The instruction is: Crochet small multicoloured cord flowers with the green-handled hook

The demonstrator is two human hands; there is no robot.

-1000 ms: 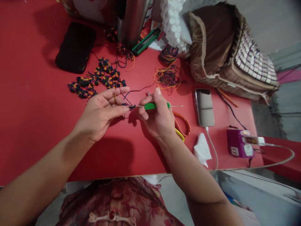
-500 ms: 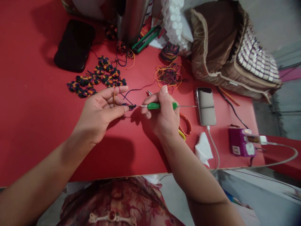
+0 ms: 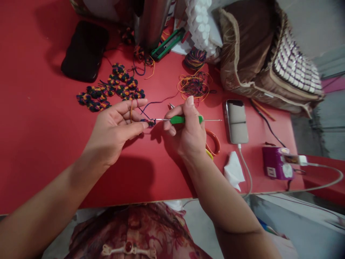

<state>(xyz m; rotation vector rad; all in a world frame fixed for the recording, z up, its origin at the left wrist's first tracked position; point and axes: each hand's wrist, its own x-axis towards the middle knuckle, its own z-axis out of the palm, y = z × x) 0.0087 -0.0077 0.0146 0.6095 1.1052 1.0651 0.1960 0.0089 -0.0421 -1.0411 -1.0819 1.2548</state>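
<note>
My right hand (image 3: pixel 188 133) grips a thin metal crochet hook with a green handle (image 3: pixel 185 119), held level above the red table (image 3: pixel 40 136). Its tip meets a small dark multicoloured crochet piece (image 3: pixel 150 123) pinched between the thumb and fingers of my left hand (image 3: pixel 115 129). Multicoloured yarn (image 3: pixel 161 100) runs over my left index finger and trails back to a loose tangle of yarn (image 3: pixel 194 85). Several finished crochet flowers (image 3: pixel 113 90) lie just beyond my left hand.
Orange-handled scissors (image 3: pixel 212 142) lie under my right wrist. A phone (image 3: pixel 237 120) on a cable, a crumpled tissue (image 3: pixel 233 171) and a purple power adapter (image 3: pixel 275 167) sit to the right. A black pouch (image 3: pixel 84 50), a metal flask (image 3: pixel 152 21) and a brown bag (image 3: pixel 258 54) stand behind.
My right hand slid the hook to the right by a little and back slightly, with the hook tip staying at the crochet piece. My left hand kept its pinch.
</note>
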